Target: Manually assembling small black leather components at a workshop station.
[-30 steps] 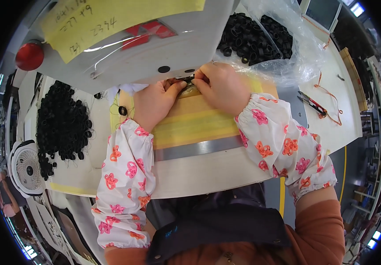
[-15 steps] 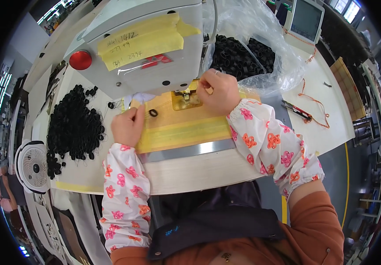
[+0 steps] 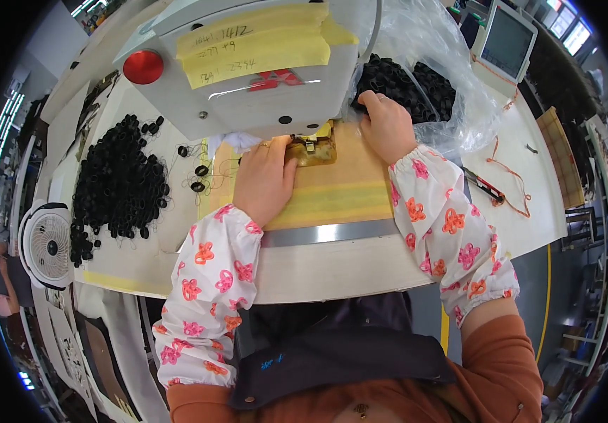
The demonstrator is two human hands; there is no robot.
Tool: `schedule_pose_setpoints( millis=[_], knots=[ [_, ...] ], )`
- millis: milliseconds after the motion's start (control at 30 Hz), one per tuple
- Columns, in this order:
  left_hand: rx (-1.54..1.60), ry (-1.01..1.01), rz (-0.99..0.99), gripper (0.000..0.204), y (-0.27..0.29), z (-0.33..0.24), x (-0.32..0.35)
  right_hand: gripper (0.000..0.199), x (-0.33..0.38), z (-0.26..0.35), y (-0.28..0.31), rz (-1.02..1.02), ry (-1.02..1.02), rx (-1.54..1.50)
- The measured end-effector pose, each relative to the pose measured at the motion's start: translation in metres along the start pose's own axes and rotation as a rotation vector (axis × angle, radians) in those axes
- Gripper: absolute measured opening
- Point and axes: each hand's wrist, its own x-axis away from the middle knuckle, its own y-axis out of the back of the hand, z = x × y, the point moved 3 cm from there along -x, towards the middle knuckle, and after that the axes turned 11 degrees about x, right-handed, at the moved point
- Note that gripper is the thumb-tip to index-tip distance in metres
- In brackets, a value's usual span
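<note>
My left hand (image 3: 267, 176) lies over the yellow-taped plate, its fingers together and fingertips close to the metal presser foot (image 3: 310, 146) of a sewing machine (image 3: 261, 99). What those fingertips press or hold is hidden. My right hand (image 3: 390, 130) is at the near left edge of a clear plastic bag (image 3: 469, 106) full of small black fabric loops (image 3: 395, 88). Its fingers curl inward against the loops, and I cannot make out what is between them. To the left of my left hand, a few black loops (image 3: 198, 187) lie with trailing threads.
A large heap of black loops (image 3: 120, 183) spreads over the left of the table, with a white fan (image 3: 44, 245) beside it. Thread snips (image 3: 483, 185) on an orange cord (image 3: 512, 169) lie at the right, below a small screen (image 3: 507, 42). A red button (image 3: 143, 67) sits on the machine.
My left hand has moved right and up to the presser foot. My right hand has gone from beside the foot to the bag of loops. More loose loops now show left of the plate.
</note>
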Motion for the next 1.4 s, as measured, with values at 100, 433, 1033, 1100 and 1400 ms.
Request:
schedule_pose_setpoints(
  millis=[100,433,1033,1100,1400],
  knots=[
    [0.056,0.152,0.032,0.019,-0.011,0.007,-0.006,0.023,0.001,-0.003,0.000,0.022,0.028,0.022],
    [0.108,0.270,0.146,0.020,-0.012,0.007,-0.014,0.020,0.003,-0.004,0.013,-0.016,0.082,0.046],
    [0.746,0.380,0.169,0.012,-0.005,0.004,-0.002,0.025,0.040,0.050,0.014,0.418,-0.286,-1.246],
    [0.740,0.383,0.244,0.013,-0.006,0.003,-0.003,0.024,0.040,0.050,0.016,0.357,-0.245,-1.212],
    [0.842,0.400,0.237,0.020,-0.007,0.006,-0.001,0.020,0.037,0.065,0.034,0.091,0.137,-0.765]
  ],
)
